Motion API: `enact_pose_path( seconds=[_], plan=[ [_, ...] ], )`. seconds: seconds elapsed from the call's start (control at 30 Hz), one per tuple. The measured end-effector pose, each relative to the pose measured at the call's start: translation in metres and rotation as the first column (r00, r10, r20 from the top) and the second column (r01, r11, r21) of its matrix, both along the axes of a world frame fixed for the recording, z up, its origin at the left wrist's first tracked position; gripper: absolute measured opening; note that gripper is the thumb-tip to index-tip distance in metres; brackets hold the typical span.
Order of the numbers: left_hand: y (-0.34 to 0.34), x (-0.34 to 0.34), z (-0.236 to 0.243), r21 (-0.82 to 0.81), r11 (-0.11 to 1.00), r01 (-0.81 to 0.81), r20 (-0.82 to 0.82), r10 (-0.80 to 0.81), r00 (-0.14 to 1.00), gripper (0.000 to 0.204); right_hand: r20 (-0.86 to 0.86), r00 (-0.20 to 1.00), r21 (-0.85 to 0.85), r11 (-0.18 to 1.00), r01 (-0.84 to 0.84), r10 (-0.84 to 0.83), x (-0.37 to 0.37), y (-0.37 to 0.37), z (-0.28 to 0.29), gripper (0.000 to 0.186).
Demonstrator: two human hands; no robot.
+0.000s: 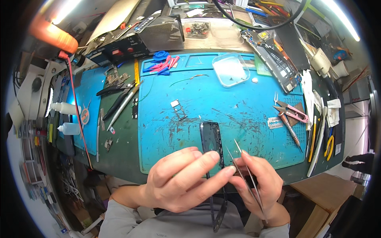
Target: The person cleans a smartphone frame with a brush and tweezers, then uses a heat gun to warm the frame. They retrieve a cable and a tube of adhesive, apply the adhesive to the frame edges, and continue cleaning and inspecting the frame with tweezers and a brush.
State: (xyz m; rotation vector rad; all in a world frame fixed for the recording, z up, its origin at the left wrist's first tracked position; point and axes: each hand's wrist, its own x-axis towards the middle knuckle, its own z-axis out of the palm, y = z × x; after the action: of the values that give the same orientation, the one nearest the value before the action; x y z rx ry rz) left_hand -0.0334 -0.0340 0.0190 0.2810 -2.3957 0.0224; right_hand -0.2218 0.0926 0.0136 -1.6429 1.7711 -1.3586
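My left hand (186, 174) is closed around a thin black phone frame (204, 137), hollow in the middle and standing lengthwise toward me. Its fingers lie across the frame and cover the middle of it. The frame's lower corner hangs past the mat's front edge, over my lap. In my right hand (262, 178) is a pair of slim metal tweezers (258, 197), tips pointing up and away, slightly apart, with nothing visible between them. Both hands nearly meet at the frame's right side. Beyond the frame, a small metal SIM tray (181, 113) rests on the blue mat (158, 135).
Pink-handled snips (297, 113), a razor blade (274, 123) and a screwdriver (290, 131) lie at right. A clear plastic box (231, 70) and an opened phone (276, 63) sit farther back. Pliers (115, 89) and white bottles (69, 128) are at left.
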Motion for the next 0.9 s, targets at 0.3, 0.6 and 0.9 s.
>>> enact_pose_path(
  seconds=[0.3, 0.6, 0.9],
  plan=[
    [0.001, -0.009, 0.0, 0.208, 0.977, 0.036, -0.099, -0.016, 0.995, 0.029, -0.124, 0.992, -0.089, 0.996, -0.007, -0.004, -0.002, 0.004, -0.01, 0.034],
    [0.001, -0.008, -0.005, 0.202, 0.978, 0.056, -0.147, -0.026, 0.989, 0.027, -0.181, 0.983, -0.129, 0.99, -0.048, 0.024, -0.002, 0.001, -0.011, 0.025],
    [0.003, -0.01, -0.006, 0.207, 0.977, 0.041, -0.156, -0.009, 0.988, 0.028, -0.22, 0.975, -0.118, 0.992, -0.05, 0.023, -0.001, -0.001, -0.012, 0.026]
  ],
)
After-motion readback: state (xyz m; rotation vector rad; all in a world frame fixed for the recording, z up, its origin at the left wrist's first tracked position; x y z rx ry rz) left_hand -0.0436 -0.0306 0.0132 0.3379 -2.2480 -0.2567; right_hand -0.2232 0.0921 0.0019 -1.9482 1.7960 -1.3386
